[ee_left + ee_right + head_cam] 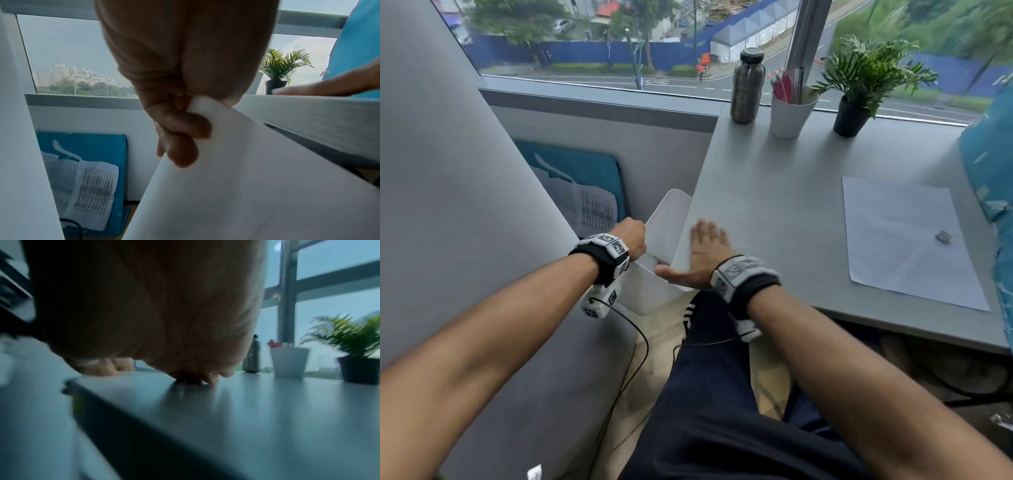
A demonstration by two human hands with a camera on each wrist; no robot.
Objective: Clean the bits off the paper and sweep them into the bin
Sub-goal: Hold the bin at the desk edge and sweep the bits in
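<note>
Left hand (631,236) clenched on white bin (666,222) rim at tabletop (784,192) left edge, bits (655,262) inside, right hand (703,255) flat, released, paper (904,246) with scrap (943,237) near right edge.

head: looking down and forward over both forearms onto the bench (774,192) | left wrist: looking along the fingers, close up, facing the window | right wrist: skimming low over the bench | shared: potted plant (859,85)
</note>
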